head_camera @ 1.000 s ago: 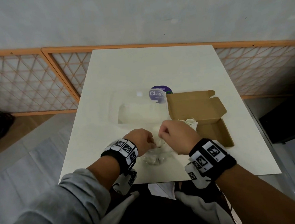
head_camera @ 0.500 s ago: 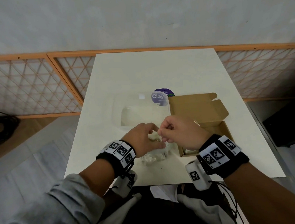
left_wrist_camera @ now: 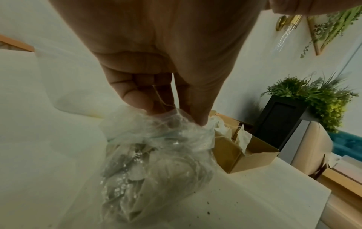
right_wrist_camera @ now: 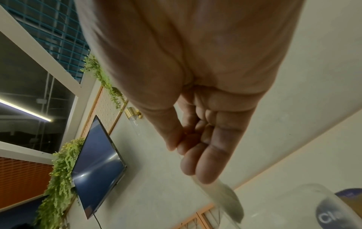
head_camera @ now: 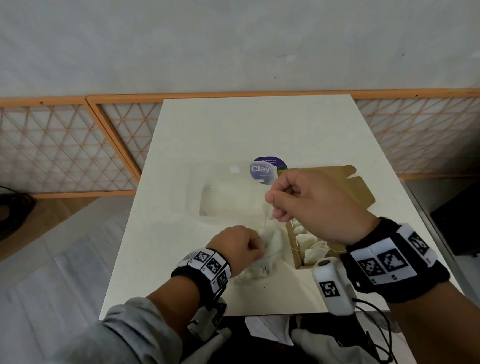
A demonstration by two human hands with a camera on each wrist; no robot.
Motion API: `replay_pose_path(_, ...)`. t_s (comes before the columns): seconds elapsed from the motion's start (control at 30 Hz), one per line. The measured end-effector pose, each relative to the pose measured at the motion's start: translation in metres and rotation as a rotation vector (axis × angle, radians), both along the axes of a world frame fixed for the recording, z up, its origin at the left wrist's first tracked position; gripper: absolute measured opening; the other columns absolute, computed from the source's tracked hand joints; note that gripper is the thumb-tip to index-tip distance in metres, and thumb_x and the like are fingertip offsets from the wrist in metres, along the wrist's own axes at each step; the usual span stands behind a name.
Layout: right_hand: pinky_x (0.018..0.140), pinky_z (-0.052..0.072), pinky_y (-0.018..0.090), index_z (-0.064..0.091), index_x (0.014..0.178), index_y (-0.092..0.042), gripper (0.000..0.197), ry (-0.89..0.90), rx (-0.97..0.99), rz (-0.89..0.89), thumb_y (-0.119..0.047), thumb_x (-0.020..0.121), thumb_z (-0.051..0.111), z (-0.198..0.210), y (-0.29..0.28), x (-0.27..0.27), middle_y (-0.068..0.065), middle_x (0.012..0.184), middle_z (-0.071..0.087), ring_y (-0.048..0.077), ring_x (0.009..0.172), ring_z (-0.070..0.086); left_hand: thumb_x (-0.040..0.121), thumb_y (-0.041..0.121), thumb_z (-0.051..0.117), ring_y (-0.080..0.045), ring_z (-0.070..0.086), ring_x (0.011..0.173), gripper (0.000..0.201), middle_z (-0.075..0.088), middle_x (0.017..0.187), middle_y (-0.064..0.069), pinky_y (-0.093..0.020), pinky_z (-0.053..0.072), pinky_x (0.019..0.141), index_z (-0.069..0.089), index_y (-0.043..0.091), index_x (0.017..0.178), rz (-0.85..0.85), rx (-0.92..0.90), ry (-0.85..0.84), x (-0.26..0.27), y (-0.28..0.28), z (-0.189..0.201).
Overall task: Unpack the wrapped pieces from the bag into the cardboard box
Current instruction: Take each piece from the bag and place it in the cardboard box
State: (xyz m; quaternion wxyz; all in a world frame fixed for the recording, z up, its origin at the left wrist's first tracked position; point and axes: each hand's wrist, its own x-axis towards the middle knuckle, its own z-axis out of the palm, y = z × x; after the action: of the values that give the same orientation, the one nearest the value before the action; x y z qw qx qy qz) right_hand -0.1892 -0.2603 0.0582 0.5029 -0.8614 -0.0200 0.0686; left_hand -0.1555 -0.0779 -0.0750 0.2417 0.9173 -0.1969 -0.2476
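A small clear plastic bag [head_camera: 254,271] of pale wrapped pieces lies on the white table near its front edge. My left hand [head_camera: 259,245] grips the bag's gathered neck; in the left wrist view the fingers [left_wrist_camera: 141,100] pinch the crumpled plastic of the bag [left_wrist_camera: 156,162]. My right hand [head_camera: 272,205] is raised above the bag and pinches a thin clear strip [right_wrist_camera: 221,196] that trails down toward the bag's neck. The open cardboard box [head_camera: 293,249] stands just right of the bag, with white wrapped pieces [head_camera: 309,244] inside it.
A big clear plastic package [head_camera: 228,194] with a purple "Clay" label [head_camera: 263,168] lies behind the bag, left of the box's raised flap [head_camera: 357,189]. A low lattice fence [head_camera: 58,150] runs behind the table. A black planter [left_wrist_camera: 280,122] stands off the right side.
My right hand has lifted up and away from the bag's neck, drawing the thin strip with it. The left hand has stayed on the neck of the bag.
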Motion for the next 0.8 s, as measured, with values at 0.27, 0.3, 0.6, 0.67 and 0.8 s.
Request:
replay_pose_path(0.27,0.069,0.062,0.029,0.07,0.091,-0.012,0.011,-0.035,0.061,0.029,-0.018,0.1,0.068,0.019,0.002,-0.002,0.004,0.074,0.076,0.013,0.068,0.074,0.07,0.065,0.083,-0.008,0.064,0.078,0.06,0.057,0.108,0.009,-0.026,0.048,0.065,0.05,0.027,0.103,0.232,-0.205,-0.041,-0.008,0.014,0.02)
replay_pose_path(0.3,0.068,0.061,0.026,0.07,0.091,-0.011,0.012,-0.034,0.07,0.031,-0.018,0.1,0.068,0.021,0.003,-0.002,0.003,0.074,0.076,0.011,0.068,0.073,0.07,0.066,0.082,-0.005,0.067,0.079,0.063,0.054,0.118,0.014,-0.024,0.051,0.067,0.05,0.033,0.113,0.224,-0.267,-0.039,-0.008,0.013,0.026)
replay_pose_path(0.6,0.062,0.053,0.013,0.07,0.093,-0.01,0.013,-0.073,0.071,-0.052,-0.021,0.101,0.067,0.036,-0.003,0.003,0.005,0.074,0.078,0.009,0.066,0.074,0.097,0.029,0.068,-0.004,0.072,0.082,0.005,0.078,0.088,0.012,-0.033,0.06,0.086,0.073,0.029,0.097,0.204,-0.431,0.041,-0.004,0.017,0.04)
replay_pose_path(0.67,0.062,0.053,0.013,0.07,0.093,-0.007,0.015,-0.073,0.089,-0.077,-0.019,0.1,0.068,0.033,-0.005,0.006,0.007,0.074,0.078,0.008,0.064,0.074,0.096,0.025,0.07,-0.004,0.073,0.084,0.007,0.078,0.089,0.012,-0.03,0.06,0.085,0.074,0.03,0.098,0.23,-0.429,0.062,-0.005,0.025,0.036)
replay_pose_path(0.8,0.063,0.058,0.021,0.07,0.092,-0.003,0.017,-0.032,0.087,-0.096,-0.018,0.1,0.068,0.012,-0.003,0.014,0.008,0.074,0.076,0.014,0.067,0.073,0.098,0.01,0.063,-0.017,0.076,0.082,0.014,0.079,0.087,-0.002,-0.029,0.062,0.079,0.073,0.02,0.1,0.321,-0.457,0.171,-0.01,0.04,0.033)
